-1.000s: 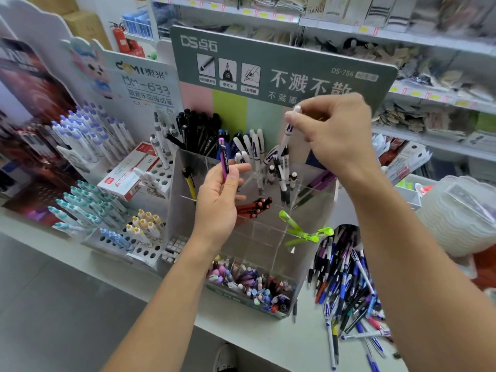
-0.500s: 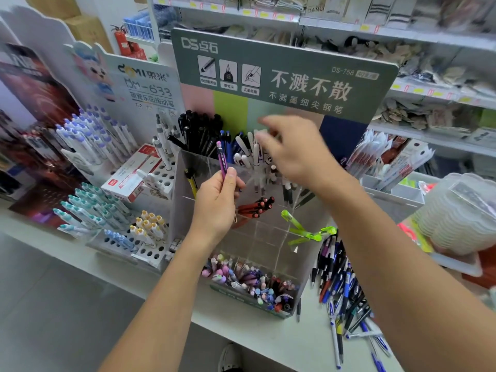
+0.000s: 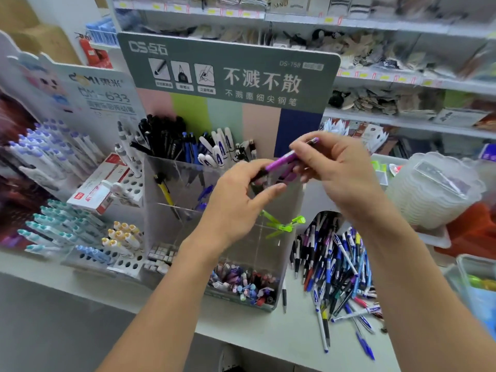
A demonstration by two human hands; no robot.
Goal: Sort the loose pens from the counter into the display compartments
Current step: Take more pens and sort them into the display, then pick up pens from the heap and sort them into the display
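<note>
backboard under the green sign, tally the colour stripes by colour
pink stripe: 1
lime green stripe: 1
pale mint stripe: 1
peach stripe: 1
navy stripe: 1
total: 5

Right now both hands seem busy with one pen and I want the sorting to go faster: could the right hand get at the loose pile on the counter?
Probably not yet: the right hand and left hand both hold the purple pen. The path down to the pen pile looks open.
</note>
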